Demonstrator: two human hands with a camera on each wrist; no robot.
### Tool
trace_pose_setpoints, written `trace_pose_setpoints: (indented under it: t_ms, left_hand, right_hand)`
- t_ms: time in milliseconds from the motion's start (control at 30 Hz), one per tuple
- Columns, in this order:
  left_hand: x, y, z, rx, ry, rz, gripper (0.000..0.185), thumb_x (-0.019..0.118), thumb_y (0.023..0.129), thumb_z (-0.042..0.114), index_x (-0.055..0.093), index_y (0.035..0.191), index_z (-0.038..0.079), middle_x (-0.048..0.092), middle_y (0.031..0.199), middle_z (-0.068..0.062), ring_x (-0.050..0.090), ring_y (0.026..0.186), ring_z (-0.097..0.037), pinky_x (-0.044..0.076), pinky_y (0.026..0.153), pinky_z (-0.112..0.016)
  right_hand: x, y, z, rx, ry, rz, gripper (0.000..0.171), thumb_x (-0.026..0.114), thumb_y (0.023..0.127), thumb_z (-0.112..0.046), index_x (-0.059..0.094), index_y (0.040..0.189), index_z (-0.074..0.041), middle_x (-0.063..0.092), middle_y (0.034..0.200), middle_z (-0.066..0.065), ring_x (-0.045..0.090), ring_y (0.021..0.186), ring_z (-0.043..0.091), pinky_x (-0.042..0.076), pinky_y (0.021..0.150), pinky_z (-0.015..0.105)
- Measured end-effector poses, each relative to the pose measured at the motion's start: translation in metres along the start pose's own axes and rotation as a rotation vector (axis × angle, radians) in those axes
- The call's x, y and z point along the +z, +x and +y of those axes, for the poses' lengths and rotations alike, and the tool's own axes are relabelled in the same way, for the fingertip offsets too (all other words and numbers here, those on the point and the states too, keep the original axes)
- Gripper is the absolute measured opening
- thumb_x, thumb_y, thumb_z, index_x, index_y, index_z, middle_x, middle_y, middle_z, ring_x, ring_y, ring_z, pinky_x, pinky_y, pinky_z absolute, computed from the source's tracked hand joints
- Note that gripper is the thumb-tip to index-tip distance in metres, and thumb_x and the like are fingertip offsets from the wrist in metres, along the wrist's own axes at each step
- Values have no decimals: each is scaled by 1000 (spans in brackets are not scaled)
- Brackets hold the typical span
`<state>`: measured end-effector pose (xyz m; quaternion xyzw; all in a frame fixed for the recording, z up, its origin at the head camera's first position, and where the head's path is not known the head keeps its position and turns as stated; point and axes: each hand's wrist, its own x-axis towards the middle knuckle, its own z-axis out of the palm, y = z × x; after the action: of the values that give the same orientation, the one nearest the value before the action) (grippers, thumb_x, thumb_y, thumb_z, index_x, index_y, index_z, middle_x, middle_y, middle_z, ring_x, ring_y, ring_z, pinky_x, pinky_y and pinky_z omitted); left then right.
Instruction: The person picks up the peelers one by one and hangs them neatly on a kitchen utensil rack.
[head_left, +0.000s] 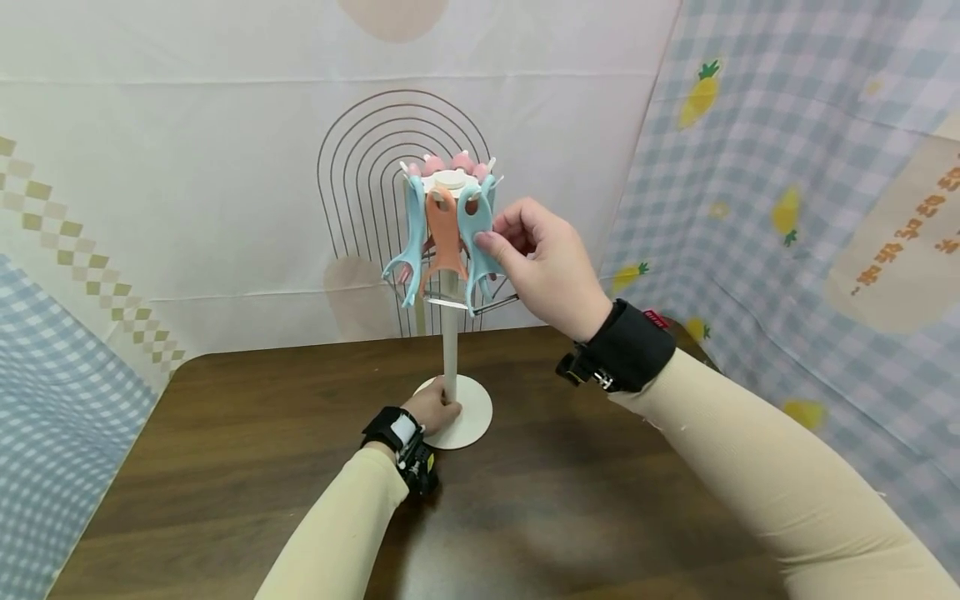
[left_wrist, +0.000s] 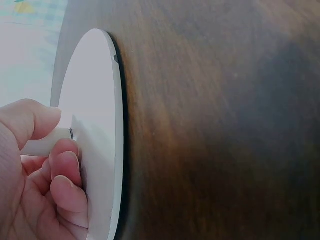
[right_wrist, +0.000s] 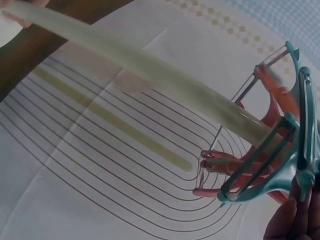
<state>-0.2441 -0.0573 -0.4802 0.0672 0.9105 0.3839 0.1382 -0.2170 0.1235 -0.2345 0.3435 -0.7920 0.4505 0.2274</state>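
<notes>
A white stand (head_left: 450, 346) with a round base (head_left: 475, 417) rises from the table, with Y-shaped peelers hanging round its top. An orange peeler (head_left: 444, 221) faces me between a blue peeler (head_left: 415, 229) on the left and another blue peeler (head_left: 468, 229) on the right. My right hand (head_left: 551, 267) pinches that right blue peeler at its side, thumb in front; its other fingertips are partly hidden. Low on the stand, my left hand (head_left: 432, 406) grips the pole (left_wrist: 42, 145) just above the base. Metal blades show below the handles in the right wrist view.
Pink rounded pieces (head_left: 462, 162) sit on top of the stand between its white hooks. The brown wooden table (head_left: 285, 467) meets a white patterned cloth (head_left: 225, 192) behind. A blue checked cloth (head_left: 742, 192) hangs at the right.
</notes>
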Motion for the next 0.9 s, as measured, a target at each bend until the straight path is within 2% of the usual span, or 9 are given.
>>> trace_pose_setpoints:
  t_ms: [233, 367, 500, 633, 800, 900]
  left_hand:
    - [-6, 5, -3, 5, 11, 28, 37, 58, 95, 15, 46, 126, -2, 58, 103, -14, 56, 94, -26, 47, 85, -43]
    - [-5, 3, -3, 7, 14, 14, 37, 59, 95, 14, 46, 125, -3, 58, 101, -14, 57, 93, -26, 47, 84, -43]
    - [-3, 3, -3, 9, 27, 1, 39, 58, 96, 15, 45, 128, -3, 59, 102, -15, 58, 93, -26, 48, 84, -43]
    - [-6, 3, -2, 21, 33, 21, 38, 57, 96, 16, 45, 126, -3, 58, 100, -14, 56, 90, -26, 47, 82, -42]
    - [-9, 2, 0, 25, 30, 26, 37, 57, 95, 16, 45, 124, -4, 58, 97, -13, 56, 88, -25, 47, 81, -41]
    - [-9, 2, -1, 20, 32, 32, 36, 59, 95, 16, 46, 122, -4, 58, 96, -13, 57, 88, -25, 48, 81, -41]
  right_hand:
    - [4, 3, -6, 22, -20, -5, 17, 68, 92, -22, 59, 94, -7, 60, 79, 1, 52, 66, 13, 45, 60, 30]
    - [3, -4, -4, 16, -59, -20, 14, 68, 92, -22, 61, 95, -11, 61, 77, -3, 53, 66, 11, 45, 59, 30]
    - [0, -12, -1, -18, -96, -34, 12, 68, 92, -21, 63, 95, -11, 60, 78, -6, 53, 68, 9, 45, 62, 29]
    - [-2, -17, 1, -72, -80, 2, 12, 67, 92, -20, 63, 93, -9, 59, 76, -4, 52, 69, 10, 45, 63, 28]
    - [-7, -27, 20, -107, -83, 91, 11, 64, 94, -17, 62, 92, -6, 57, 77, -2, 50, 68, 12, 44, 63, 30]
    - [-11, -38, 40, -33, -128, 87, 12, 61, 96, -18, 60, 97, -5, 58, 82, 0, 51, 70, 14, 44, 65, 32]
